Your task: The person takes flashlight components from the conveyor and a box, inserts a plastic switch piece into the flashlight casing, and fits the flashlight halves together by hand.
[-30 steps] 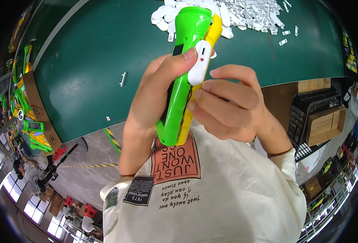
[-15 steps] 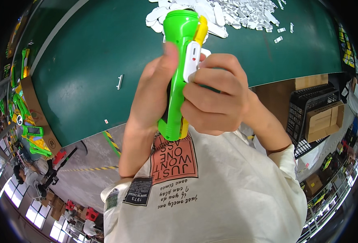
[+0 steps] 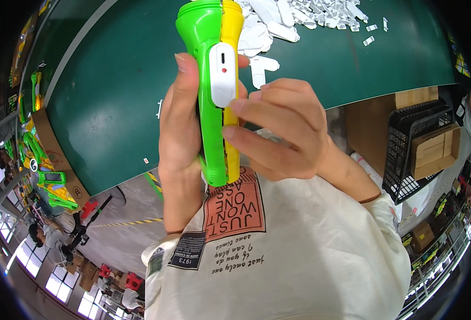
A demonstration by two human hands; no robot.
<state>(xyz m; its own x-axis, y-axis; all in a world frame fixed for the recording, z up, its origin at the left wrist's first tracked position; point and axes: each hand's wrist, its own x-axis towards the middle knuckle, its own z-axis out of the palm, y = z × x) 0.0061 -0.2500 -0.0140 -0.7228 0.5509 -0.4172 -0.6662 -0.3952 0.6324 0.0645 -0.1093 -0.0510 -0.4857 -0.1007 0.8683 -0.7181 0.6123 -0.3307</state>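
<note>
Upright before me is a flashlight (image 3: 211, 122) with a green half and a yellow half joined along a lengthwise seam. A white oval panel (image 3: 223, 80) with a dark slot and a red dot sits across that seam near the head. My left hand (image 3: 181, 117) is closed round the body, thumb on the green side, fingertips showing behind the yellow side. My right hand (image 3: 286, 125) is at the yellow side with fingers bent and apart. Two of its fingertips are at the panel's lower end and the seam below it.
A pile of white plastic parts (image 3: 320, 13) lies on the green table (image 3: 113, 80) at the far side. On the left stands a cardboard box (image 3: 59, 160) of green and yellow pieces. A black crate (image 3: 398, 154) and an open carton (image 3: 435, 149) are at right.
The flashlight has turned so its yellow half and panel face me more, and has shifted left and up. My right hand's fingers have loosened and spread.
</note>
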